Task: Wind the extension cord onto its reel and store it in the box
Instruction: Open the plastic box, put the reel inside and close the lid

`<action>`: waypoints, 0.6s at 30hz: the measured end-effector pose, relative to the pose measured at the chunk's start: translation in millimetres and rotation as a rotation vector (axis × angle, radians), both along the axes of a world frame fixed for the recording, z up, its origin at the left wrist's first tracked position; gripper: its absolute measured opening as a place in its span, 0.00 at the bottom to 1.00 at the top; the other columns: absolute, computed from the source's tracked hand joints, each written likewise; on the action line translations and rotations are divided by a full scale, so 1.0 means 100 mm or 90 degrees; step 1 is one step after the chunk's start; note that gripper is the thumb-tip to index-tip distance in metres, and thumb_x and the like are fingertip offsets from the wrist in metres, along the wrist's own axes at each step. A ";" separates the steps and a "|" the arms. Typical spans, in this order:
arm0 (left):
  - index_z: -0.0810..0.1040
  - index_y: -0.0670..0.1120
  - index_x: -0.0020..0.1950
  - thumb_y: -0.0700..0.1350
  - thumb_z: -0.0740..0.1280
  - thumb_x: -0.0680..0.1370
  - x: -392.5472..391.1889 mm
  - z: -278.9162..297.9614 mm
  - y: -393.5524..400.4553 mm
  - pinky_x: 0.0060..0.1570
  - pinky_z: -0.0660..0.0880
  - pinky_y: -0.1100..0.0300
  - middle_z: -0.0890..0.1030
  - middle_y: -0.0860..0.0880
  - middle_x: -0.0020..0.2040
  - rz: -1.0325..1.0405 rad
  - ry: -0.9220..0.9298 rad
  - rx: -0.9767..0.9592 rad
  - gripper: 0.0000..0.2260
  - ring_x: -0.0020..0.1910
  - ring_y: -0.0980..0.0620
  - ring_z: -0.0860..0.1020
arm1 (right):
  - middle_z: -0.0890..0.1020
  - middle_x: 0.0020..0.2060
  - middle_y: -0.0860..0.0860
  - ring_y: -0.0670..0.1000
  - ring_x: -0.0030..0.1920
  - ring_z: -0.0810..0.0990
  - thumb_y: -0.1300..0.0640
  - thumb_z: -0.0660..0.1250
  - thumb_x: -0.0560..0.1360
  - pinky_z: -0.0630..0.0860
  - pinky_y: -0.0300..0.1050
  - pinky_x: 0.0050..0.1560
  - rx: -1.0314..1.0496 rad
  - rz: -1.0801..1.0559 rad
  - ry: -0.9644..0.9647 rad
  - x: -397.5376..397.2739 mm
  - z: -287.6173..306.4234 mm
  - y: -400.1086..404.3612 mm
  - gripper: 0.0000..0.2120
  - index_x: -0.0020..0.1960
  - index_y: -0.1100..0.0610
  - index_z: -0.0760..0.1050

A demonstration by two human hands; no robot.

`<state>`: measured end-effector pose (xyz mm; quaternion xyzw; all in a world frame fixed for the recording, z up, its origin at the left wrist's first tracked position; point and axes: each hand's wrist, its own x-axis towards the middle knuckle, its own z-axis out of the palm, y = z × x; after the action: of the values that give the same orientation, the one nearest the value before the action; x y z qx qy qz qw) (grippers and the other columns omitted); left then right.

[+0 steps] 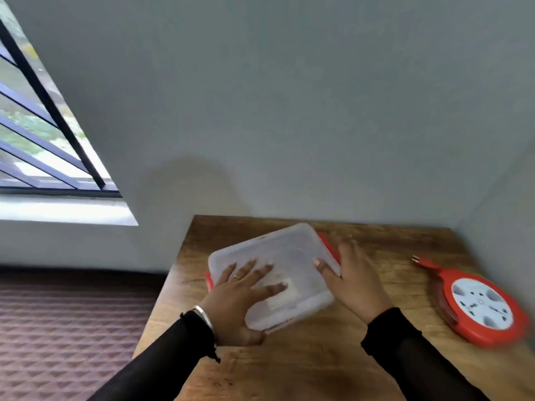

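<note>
- While both hands sit at the box (285,264), the reel (482,309) lies well apart from it on the right side of the worktop (312,357), so the step in hand looks like getting the box open, not winding.
- The left hand (241,296) lies flat on the clear lid (289,256), fingers spread and straight, pressing down and holding nothing.
- The right hand (354,280) rests at the box's right edge with its fingers straight; the thumb lies over the rim, the other fingers along the side by the red clasp (328,246). It does not appear to be curled around anything, though blur softens the fingertips.
- The box sits turned at an angle near the left edge of the worktop, with its lid on; a second red clasp (209,280) shows at its left edge.
- The cord appears mostly wound already: red coils fill the rim of the reel, and only a short tail with the plug (417,259) trails out toward the wall.
- The next move, as I judge it, calls for releasing the clasps and lifting the lid off while the left hand steadies the box.
- After that, the loose tail needs tucking in before the reel goes inside; whether the reel fits flat in the box I cannot tell.
</note>
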<state>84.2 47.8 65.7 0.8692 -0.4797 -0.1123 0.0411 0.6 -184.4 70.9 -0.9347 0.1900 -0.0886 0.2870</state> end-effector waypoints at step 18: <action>0.73 0.45 0.45 0.50 0.55 0.81 -0.41 -0.11 -0.05 0.33 0.66 0.60 0.74 0.51 0.36 0.596 0.403 -0.512 0.13 0.35 0.51 0.71 | 0.82 0.48 0.49 0.48 0.50 0.78 0.55 0.56 0.82 0.69 0.38 0.44 0.246 -0.269 -0.098 -0.74 -0.24 -0.11 0.13 0.58 0.55 0.78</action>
<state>43.0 42.8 54.3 0.8274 -0.0237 -0.1443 0.5422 -73.1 -195.2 46.6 -0.7929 0.3716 -0.1791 0.4486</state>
